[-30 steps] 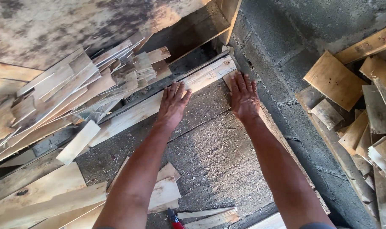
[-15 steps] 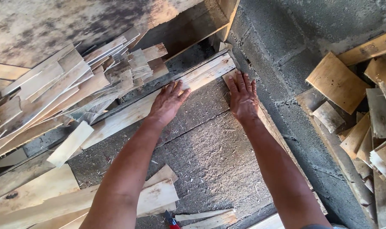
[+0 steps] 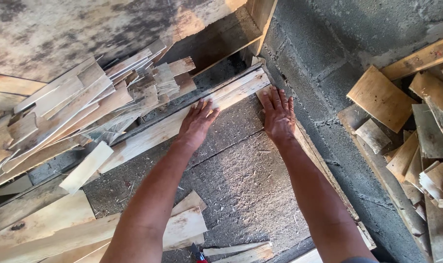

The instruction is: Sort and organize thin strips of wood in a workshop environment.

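Head view: left hand (image 3: 197,124) flat on plank (image 3: 182,119), fingers spread; right hand (image 3: 279,114) flat, open, just right of plank's end, near block wall (image 3: 328,87).

The plank (image 3: 182,122) is pale, rough-sawn wood; the scraps (image 3: 85,104) are thin, splintery wood. The surface (image 3: 241,180) is matt, coarse, sawdust-strewn board. The wall (image 3: 328,58) is rough grey concrete block.

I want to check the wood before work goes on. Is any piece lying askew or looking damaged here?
Yes. Beside the long plank under the left hand, a short offcut lies crosswise, and the heap of thin strips behind is splayed, with splintered ends. The right hand lies flat on the right board.
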